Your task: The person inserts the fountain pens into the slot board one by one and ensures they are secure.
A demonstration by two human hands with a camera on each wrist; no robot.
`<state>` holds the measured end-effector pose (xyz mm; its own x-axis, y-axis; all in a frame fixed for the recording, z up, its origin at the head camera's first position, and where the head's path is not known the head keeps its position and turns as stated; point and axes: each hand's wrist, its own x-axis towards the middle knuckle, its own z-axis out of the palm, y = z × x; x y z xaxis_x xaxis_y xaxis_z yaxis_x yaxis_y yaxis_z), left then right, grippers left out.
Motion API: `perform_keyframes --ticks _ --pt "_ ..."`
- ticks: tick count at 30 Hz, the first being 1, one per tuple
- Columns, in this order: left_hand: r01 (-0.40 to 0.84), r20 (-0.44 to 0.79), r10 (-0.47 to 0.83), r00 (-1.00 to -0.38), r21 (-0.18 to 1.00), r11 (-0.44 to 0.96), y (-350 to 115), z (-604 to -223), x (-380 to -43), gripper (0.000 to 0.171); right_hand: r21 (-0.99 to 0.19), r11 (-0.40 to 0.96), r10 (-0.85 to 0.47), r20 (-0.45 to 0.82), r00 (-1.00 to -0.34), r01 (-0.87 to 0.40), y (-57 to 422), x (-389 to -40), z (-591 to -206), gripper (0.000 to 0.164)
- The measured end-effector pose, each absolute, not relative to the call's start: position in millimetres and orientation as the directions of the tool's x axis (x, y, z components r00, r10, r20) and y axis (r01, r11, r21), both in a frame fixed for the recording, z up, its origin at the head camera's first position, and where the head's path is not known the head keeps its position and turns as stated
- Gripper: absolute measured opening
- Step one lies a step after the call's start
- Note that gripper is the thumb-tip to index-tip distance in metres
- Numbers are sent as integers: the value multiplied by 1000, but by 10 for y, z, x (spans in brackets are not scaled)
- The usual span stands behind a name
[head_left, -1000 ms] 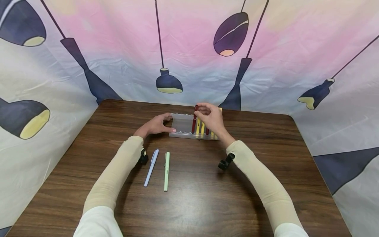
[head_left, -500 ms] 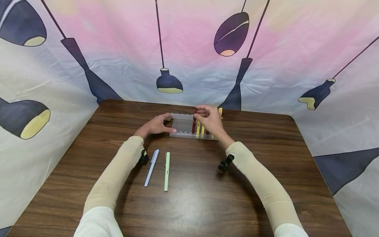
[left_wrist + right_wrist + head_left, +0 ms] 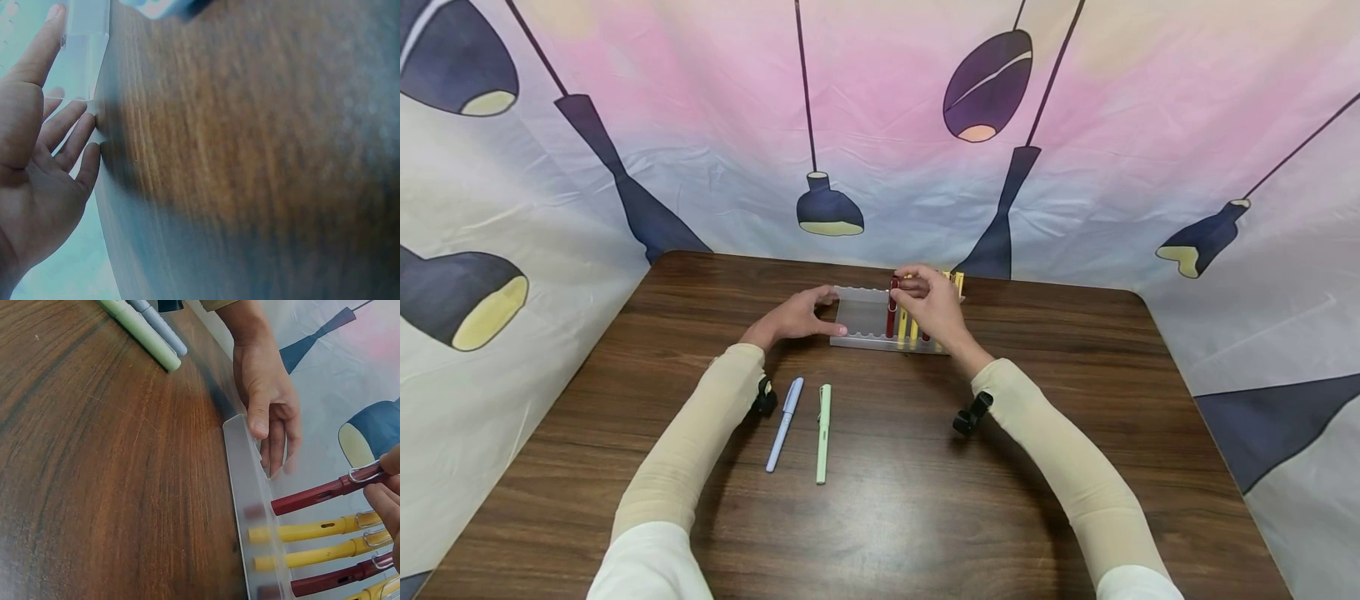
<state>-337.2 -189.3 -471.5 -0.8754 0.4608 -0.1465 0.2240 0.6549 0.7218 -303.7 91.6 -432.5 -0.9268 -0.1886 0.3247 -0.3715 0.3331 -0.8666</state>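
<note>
Behind the tabletop (image 3: 1075,350) hangs a lamp-patterned backdrop (image 3: 730,108); a clear rack (image 3: 861,317) sits near the far edge. The left hand (image 3: 793,315), fingers spread, touches its left end; the right hand (image 3: 934,307) pinches a red pen (image 3: 891,317) there, beside yellow pens (image 3: 303,533). A blue pen (image 3: 785,425) and green pen (image 3: 823,433) lie nearer the left edge.

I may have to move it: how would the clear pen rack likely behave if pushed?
The clear rack is probably stiff, given its straight edges. It may swing unevenly, since its pens gather toward one end. Its scalloped edges might seat them only loosely.
</note>
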Motion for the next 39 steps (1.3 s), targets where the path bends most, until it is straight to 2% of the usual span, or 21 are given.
perform_keyframes --ticks 8,17,39 --pt "221 -151 462 -874 724 654 -1897 -4705 -3377 92 -759 472 -203 401 -893 -448 927 -3023 -4268 27" --pt "225 -150 464 -873 720 657 -1893 -4709 -3385 93 -666 590 -216 414 -884 -456 932 -3080 -4201 26" --pt "224 -149 464 -873 722 654 -1895 -4716 -3382 94 -657 645 -194 352 -916 -390 874 -3123 -4127 27"
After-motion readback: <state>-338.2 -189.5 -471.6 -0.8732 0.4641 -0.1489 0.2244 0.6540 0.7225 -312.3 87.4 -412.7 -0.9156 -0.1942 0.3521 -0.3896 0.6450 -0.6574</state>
